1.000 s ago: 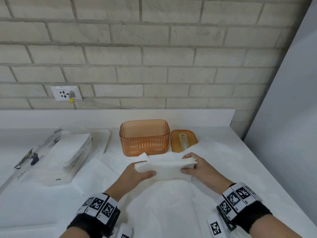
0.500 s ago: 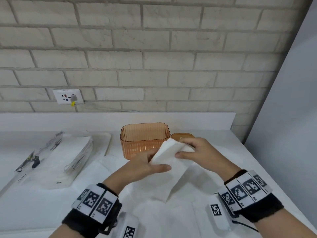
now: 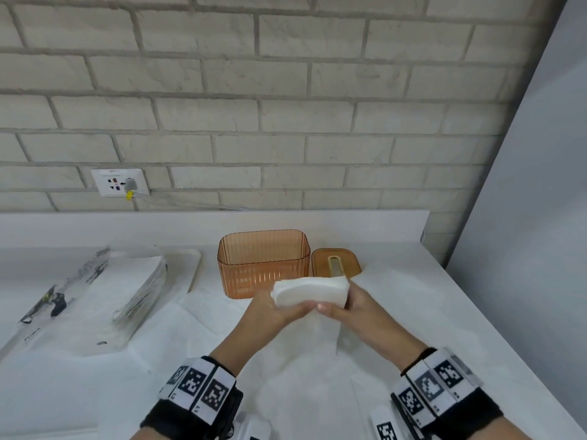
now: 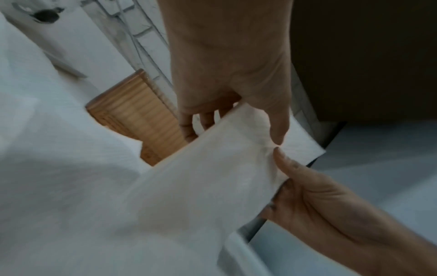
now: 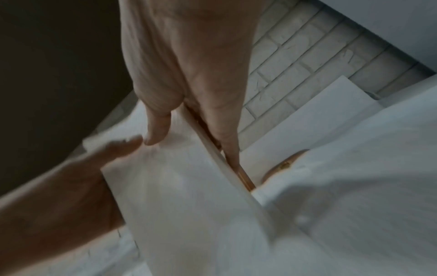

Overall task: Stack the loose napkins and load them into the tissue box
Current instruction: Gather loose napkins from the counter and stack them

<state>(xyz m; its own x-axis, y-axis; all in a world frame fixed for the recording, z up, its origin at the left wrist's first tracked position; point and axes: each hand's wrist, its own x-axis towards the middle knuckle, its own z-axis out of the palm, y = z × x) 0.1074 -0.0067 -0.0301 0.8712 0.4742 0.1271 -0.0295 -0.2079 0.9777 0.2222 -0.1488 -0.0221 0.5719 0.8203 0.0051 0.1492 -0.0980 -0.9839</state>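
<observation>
A white stack of napkins is held in the air just in front of the orange ribbed tissue box, whose top stands open. My left hand grips the stack's left end, thumb underneath. My right hand grips its right end; a loose sheet hangs below it. In the left wrist view my left hand pinches the stack of napkins, with the tissue box behind. The right wrist view shows my right hand pinching the napkins.
The box's orange lid with a slot lies to the right of the box. Spread napkins cover the white counter. A plastic-wrapped napkin pack lies on a tray at the left. A brick wall with a socket stands behind.
Both hands lifted the napkin stack off the counter and carried it toward the box. It now lies level in front of the box, after being tilted half a second ago.
</observation>
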